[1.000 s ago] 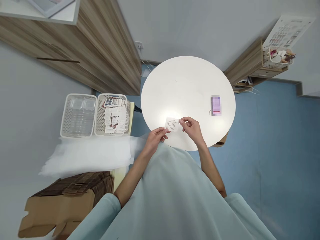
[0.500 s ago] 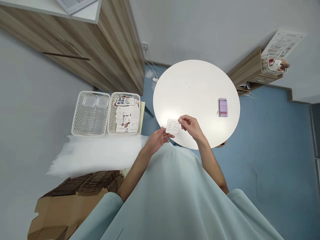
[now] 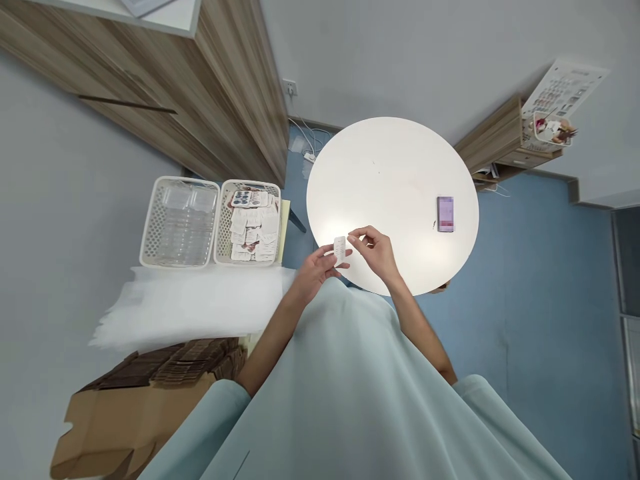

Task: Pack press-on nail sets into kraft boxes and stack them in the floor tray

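A small white printed card (image 3: pixel 340 249) stands turned partly edge-on over the near rim of the round white table (image 3: pixel 390 167). My left hand (image 3: pixel 316 272) holds it from the left, with the thumb on the near side and other fingers reaching behind it. At the card's upper right corner, the thumb and forefinger of my right hand (image 3: pixel 377 253) are pinched together. The print is too small to read.
Left of the table stand a basket of clear plastic containers (image 3: pixel 187 230) and a basket of printed cards (image 3: pixel 254 227). Nearer lie white sheets (image 3: pixel 200 300) and flattened cardboard boxes (image 3: pixel 140 413). A blurred purple item (image 3: pixel 445 214) rests on the table's right side.
The card has turned from facing me to a narrow, angled view. My right hand has shifted slightly left, and my left fingers reach further around the card.
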A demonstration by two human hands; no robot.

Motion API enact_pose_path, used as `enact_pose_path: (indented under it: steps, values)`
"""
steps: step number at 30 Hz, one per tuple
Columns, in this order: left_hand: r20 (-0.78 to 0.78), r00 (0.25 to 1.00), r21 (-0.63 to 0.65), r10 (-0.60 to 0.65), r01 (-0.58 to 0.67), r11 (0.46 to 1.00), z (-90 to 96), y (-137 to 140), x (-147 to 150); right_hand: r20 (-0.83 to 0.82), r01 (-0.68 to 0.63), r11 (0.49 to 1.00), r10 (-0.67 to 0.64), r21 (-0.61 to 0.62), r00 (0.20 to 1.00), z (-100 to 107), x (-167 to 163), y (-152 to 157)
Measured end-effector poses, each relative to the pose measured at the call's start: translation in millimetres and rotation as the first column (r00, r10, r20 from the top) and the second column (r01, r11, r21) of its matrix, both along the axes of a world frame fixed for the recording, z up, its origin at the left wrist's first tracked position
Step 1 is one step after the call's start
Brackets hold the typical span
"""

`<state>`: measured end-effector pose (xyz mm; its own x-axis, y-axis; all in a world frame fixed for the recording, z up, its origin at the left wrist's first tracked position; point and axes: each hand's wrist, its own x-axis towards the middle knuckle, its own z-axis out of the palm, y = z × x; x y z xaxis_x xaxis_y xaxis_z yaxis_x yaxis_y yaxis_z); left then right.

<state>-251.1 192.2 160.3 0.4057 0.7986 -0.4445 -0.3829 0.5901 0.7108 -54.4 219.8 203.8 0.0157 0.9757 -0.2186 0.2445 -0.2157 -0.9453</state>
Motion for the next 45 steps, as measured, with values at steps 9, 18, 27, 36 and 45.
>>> enact_pose_path:
  steps: [9,18,27,36,45]
  values:
    - [-0.418,0.885,0.188,0.205,-0.137,0.973,2.0,-2,28,0.094,0.025,0.999,-0.021,-0.042,0.995,4,8,-8]
    - [-0.384,0.881,0.199,0.275,-0.212,0.957,11.0,-5,39,-0.042,0.081,0.985,-0.088,-0.150,0.995,-12,50,-5]
    - [-0.482,0.855,0.160,0.194,-0.132,0.978,10.2,-6,57,-0.049,0.061,0.992,-0.067,-0.111,0.997,-18,70,-10]
    - [-0.499,0.835,0.159,0.231,-0.174,0.972,14.9,-3,69,-0.132,-0.110,0.983,0.091,-0.144,0.987,-2,87,-25]
    - [-0.394,0.881,0.176,0.260,-0.206,0.963,15.1,-1,75,-0.119,-0.144,0.968,0.121,-0.208,0.986,-14,98,-59]
